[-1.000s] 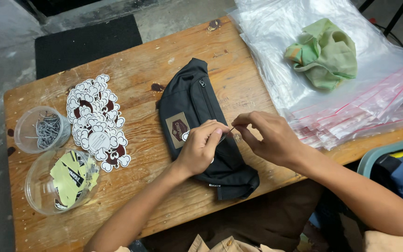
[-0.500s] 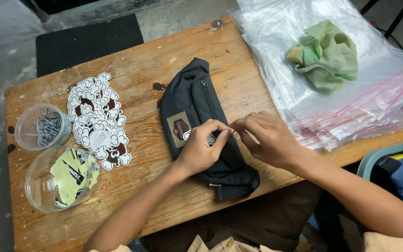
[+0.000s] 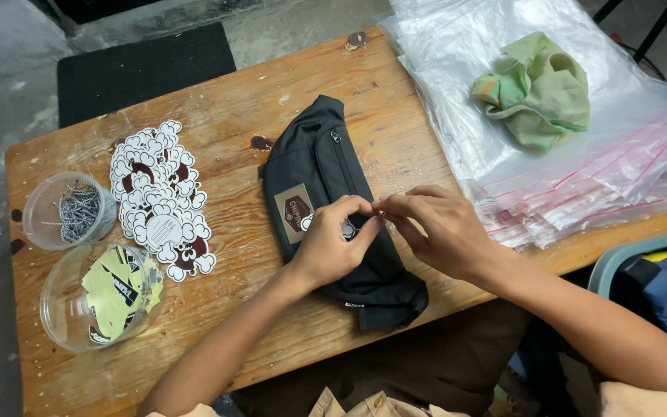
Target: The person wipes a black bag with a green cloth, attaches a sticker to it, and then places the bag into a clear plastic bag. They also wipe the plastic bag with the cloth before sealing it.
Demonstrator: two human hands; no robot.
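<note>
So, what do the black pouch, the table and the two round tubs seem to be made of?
The black pouch looks like matte woven synthetic fabric: it creases softly and has a zip. The table is bare, worn wood, with visible grain, stains and scratches. The two round tubs appear to be clear, glossy plastic, since their contents show through the walls.

A: Labels noted? 
B: One tan rectangular patch (image 3: pixel 295 214) with a dark red emblem, sewn on the black waist bag (image 3: pixel 333 208) at mid surface (image 3: pixel 233 100).
A: Packaging?
B: A stack of clear zip bags (image 3: pixel 580 193) with red-pink seal strips at the right edge. Two clear round tubs at left: the upper tub (image 3: pixel 67 210) holds small metal chains, the lower tub (image 3: pixel 98 297) holds yellow-green tags. Between the tubs and the bag lies a pile of white-and-maroon cloud-shaped stickers (image 3: pixel 160 201).
</note>
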